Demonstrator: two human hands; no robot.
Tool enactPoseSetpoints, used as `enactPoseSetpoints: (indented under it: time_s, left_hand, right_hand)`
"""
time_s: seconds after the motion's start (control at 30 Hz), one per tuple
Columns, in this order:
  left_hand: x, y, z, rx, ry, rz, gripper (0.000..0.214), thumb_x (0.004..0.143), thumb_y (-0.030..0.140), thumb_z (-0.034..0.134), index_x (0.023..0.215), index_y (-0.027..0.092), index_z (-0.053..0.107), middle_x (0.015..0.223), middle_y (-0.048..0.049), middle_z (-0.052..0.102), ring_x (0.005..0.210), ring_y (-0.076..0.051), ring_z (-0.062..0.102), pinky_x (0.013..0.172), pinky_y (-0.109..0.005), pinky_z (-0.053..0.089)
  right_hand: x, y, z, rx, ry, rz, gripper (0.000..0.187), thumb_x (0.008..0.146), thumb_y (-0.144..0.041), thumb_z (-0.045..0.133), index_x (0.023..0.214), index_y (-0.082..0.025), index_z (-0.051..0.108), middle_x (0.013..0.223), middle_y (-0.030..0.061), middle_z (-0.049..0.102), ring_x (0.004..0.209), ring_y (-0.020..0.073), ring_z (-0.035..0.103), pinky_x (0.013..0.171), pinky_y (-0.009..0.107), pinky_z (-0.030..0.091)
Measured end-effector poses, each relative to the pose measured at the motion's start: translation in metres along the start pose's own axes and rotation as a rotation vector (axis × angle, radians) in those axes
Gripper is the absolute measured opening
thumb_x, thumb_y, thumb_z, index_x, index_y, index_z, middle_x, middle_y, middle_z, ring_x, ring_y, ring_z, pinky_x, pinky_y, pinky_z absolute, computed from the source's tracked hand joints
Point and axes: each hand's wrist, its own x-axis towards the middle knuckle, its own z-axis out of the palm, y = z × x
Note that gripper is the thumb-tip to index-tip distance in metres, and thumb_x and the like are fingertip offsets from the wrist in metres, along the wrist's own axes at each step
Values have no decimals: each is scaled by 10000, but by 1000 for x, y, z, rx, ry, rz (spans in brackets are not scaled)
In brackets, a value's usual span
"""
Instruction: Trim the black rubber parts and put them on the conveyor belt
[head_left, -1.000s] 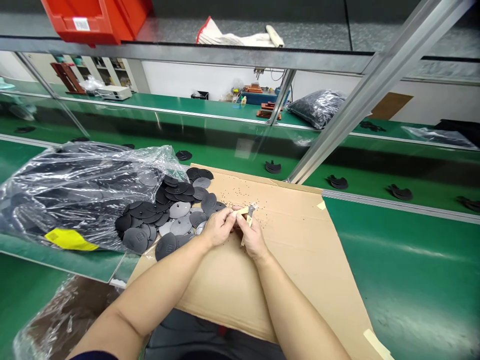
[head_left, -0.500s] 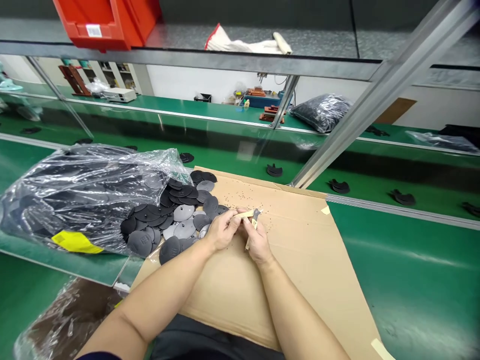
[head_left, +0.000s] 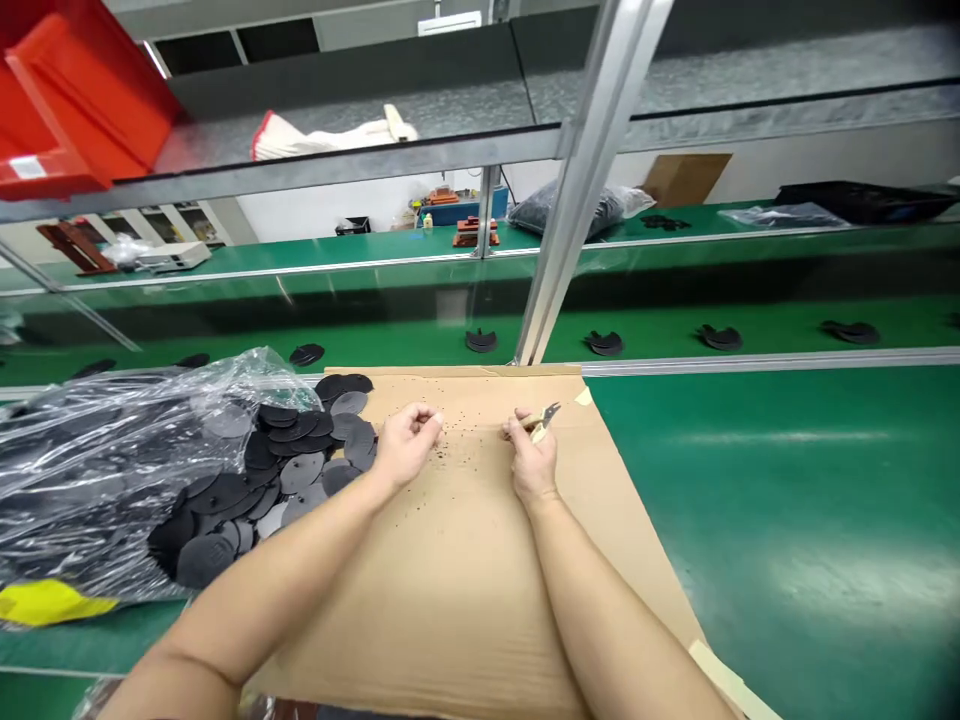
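Note:
My right hand (head_left: 535, 465) is closed around a pair of cutting pliers (head_left: 538, 424) with pale yellow handles. Their dark jaws point up and to the right, above the cardboard sheet (head_left: 450, 570). My left hand (head_left: 405, 445) is apart from them, thumb and fingers curled together in a pinch. Whether anything small is between those fingers cannot be made out. Just left of it lies a pile of round dark discs (head_left: 302, 472), overlapping one another. Tiny dark crumbs (head_left: 441, 455) are scattered on the cardboard between my hands.
A clear plastic bag (head_left: 97, 470) full of dark discs lies at the left. Behind the cardboard, dark curved parts (head_left: 604, 343) sit spaced along a green belt. A slanting metal post (head_left: 559, 260) rises at the cardboard's back edge. Overhead, a shelf holds a red bin (head_left: 82, 100) and a white glove (head_left: 330, 138).
My hands have parted: the left moved away from the pliers towards the disc pile, while the right keeps them. The view has swung to the right.

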Motion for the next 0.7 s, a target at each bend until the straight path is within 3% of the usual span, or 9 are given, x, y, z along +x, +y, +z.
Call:
enactPoseSetpoints:
  time_s: [0.07, 0.13, 0.27, 0.37, 0.5, 0.6, 0.7]
  left_hand:
    - [38, 8, 20, 126, -64, 56, 191, 803, 352, 573, 812, 162, 590, 659, -12, 581, 589, -126, 544, 588, -256, 456]
    - [83, 9, 43, 301, -38, 112, 144, 785, 301, 589, 831, 165, 604, 762, -38, 635, 686, -148, 584, 680, -276, 467]
    - [168, -6, 82, 726, 52, 37, 229, 780, 321, 615, 958, 178, 610, 1004, -113, 670, 956, -247, 615, 857, -358, 440]
    - [211, -21, 103, 930, 77, -52, 413, 786, 399, 620, 1099, 141, 542, 1137, -210, 622, 1107, -326, 568, 906, -413, 413]
    - [243, -33, 122, 995, 167, -273, 609, 691, 458, 719, 1128, 107, 481, 1139, -279, 597, 1114, -382, 563, 872, -461, 424]
    - [250, -36, 130, 909, 249, -232, 600, 628, 322, 791, 1106, 127, 487, 1099, -229, 622, 1085, -348, 583, 851, -422, 440]
    - [241, -30, 129, 801, 322, -137, 506, 688, 255, 735, 1122, 160, 494, 1074, -141, 642, 1044, -263, 602, 832, -345, 452]
  right_hand:
    - [2, 11, -4, 2, 27, -7, 352, 737, -434, 687, 939, -189, 536, 779, -13, 554, 701, 137, 559, 713, 315, 473]
    - [1, 16, -4, -15, 1, 16, 344, 749, -441, 667, 949, -190, 544, 811, -4, 566, 728, 141, 558, 735, 313, 467]
    - [-4, 13, -2, -76, -70, 124, 329, 759, -447, 632, 953, -191, 563, 786, -5, 575, 716, 150, 549, 750, 315, 458]
    - [-6, 4, 0, -129, -63, 162, 285, 760, -421, 611, 932, -199, 568, 772, -3, 588, 715, 161, 555, 746, 314, 455]
    - [-6, -4, 2, -210, -56, 177, 233, 764, -389, 586, 915, -211, 574, 823, 16, 624, 775, 183, 576, 784, 331, 449]
    - [-6, -5, 3, -240, -67, 183, 217, 770, -382, 576, 918, -224, 576, 846, 20, 642, 804, 196, 583, 795, 340, 446]
    - [-6, -5, 3, -254, -73, 185, 217, 766, -379, 573, 919, -226, 574, 858, 15, 648, 819, 198, 587, 807, 343, 441]
